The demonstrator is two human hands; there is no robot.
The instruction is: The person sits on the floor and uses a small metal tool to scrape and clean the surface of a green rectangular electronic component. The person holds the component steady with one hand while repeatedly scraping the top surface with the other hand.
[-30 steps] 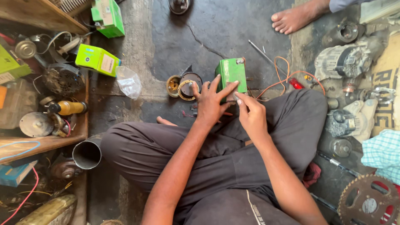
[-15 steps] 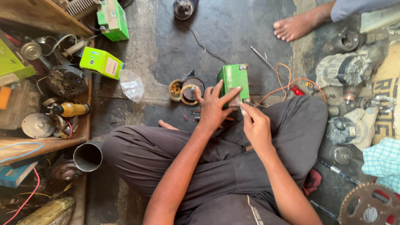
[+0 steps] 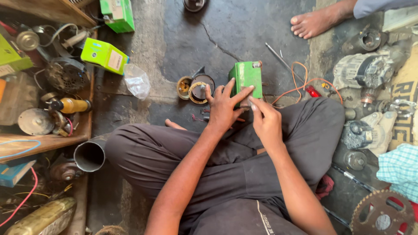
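I sit cross-legged on a dark concrete floor. A small green box-shaped battery [image 3: 247, 77] stands on the floor in front of my knees. My left hand [image 3: 224, 106] is spread, its fingers resting on the battery's near left side. My right hand [image 3: 264, 119] is bunched with its fingertips pinched at the battery's lower front face; whatever it pinches is hidden. A round metal part with a yellow ring [image 3: 197, 88] lies just left of the battery. Orange wires [image 3: 300, 82] with a red connector [image 3: 311, 91] trail off to the right.
Another person's bare foot [image 3: 314, 21] rests on the floor at the top right. Green cartons [image 3: 104, 55], a clear plastic bag [image 3: 136, 81] and a wooden shelf of motor parts [image 3: 48, 140] are on the left. Alternator housings [image 3: 369, 67] and a sprocket [image 3: 382, 214] lie right.
The camera has shifted slightly. My hands stay at the green battery, the right fingertips moving a little lower on its front face. The other person's foot has drawn nearer to the top edge.
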